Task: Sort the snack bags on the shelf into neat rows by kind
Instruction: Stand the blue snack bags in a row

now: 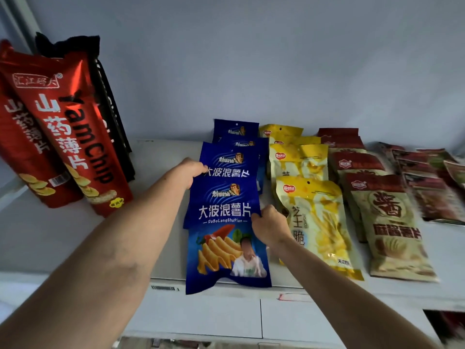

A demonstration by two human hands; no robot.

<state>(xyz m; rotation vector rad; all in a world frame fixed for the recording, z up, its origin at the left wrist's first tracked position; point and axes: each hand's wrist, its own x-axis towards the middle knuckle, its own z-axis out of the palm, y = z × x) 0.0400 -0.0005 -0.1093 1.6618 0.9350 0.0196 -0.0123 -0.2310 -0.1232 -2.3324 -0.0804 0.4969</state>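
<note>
A row of blue chip bags runs back from the white shelf's (75, 238) front edge. The front blue bag (226, 235) overhangs that edge, and my right hand (270, 226) pinches its right side. My left hand (187, 170) grips the left edge of the second blue bag (230, 162), just behind it. More blue bags (236, 129) lie further back. To the right lies a row of yellow cheese-stick bags (319, 222), then a row of red-and-cream chip bags (392, 230).
Tall red yam chip bags (73, 137) lean at the left with a black bag (110, 117) behind them. Dark red and green packets (427, 182) lie at the far right. A pale wall closes the back of the shelf.
</note>
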